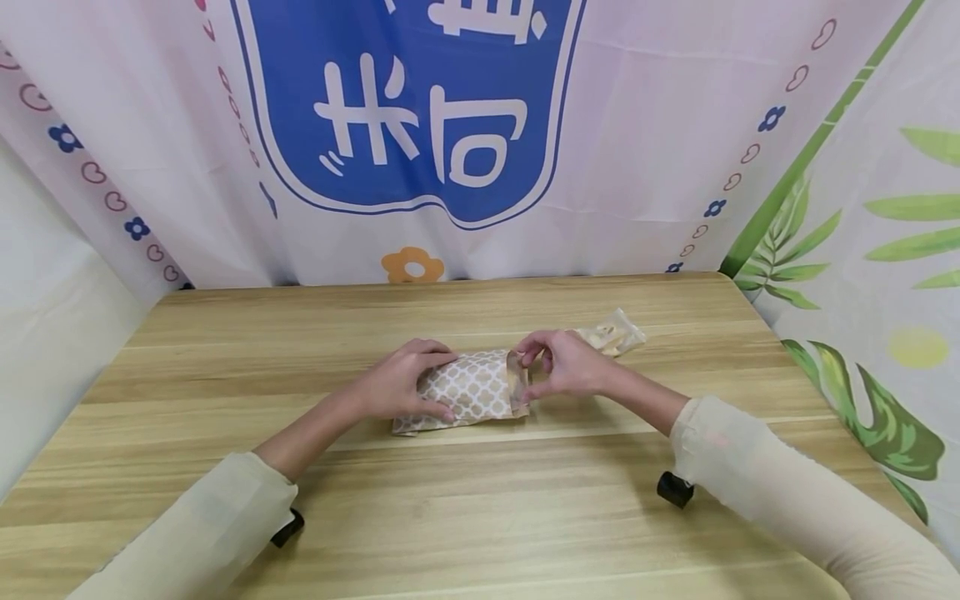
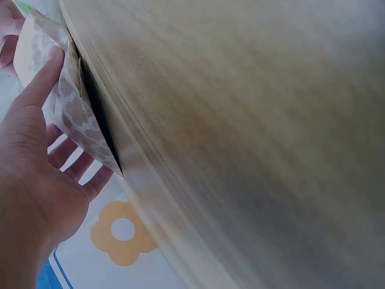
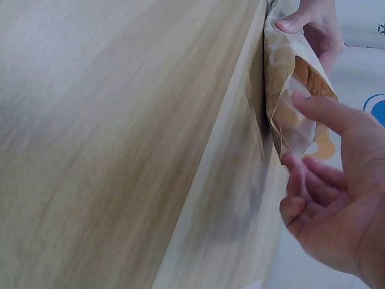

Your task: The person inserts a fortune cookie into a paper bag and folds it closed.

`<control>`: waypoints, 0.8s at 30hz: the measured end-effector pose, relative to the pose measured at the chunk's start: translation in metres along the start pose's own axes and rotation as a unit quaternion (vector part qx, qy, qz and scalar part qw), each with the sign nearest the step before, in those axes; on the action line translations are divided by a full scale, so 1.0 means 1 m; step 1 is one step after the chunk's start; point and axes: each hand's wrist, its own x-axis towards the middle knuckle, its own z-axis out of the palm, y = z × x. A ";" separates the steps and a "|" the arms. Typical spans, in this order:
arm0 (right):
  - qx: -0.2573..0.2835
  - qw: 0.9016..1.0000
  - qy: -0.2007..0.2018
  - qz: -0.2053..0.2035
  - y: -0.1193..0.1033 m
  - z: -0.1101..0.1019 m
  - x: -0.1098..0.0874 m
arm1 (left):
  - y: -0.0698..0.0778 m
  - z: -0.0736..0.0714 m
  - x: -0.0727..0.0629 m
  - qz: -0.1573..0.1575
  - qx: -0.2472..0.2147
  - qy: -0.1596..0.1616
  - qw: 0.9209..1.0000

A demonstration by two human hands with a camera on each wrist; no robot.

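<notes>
A: Where do we find the patterned paper bag (image 1: 480, 387)?
B: Mid-table (image 1: 480, 508), mouth facing right. We see the left hand (image 1: 401, 383) gripping its left part, thumb on the near side, fingers on the far.
A: And the right hand (image 1: 572, 363)?
B: Fingers bent at the mouth, thumb by a translucent wrapper (image 3: 301, 131) inside. We can't tell whether it pinches anything.
A: What should worry us?
B: The paper lip looks thin; a hard tug there could tear it. If the left grip loosened, we think the bag could slide.
A: And the clear packet (image 1: 618, 335) just beyond the right hand?
B: A sideways swing of that hand could knock it.
</notes>
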 end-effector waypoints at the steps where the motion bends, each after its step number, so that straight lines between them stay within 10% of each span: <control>1: -0.004 1.000 0.004 0.003 0.000 0.001 0.000 | 0.000 0.000 0.000 0.000 0.000 0.000 1.000; 24: 0.000 0.997 0.076 -0.013 0.006 0.021 0.001 | -0.001 0.001 0.000 0.006 0.010 0.009 1.000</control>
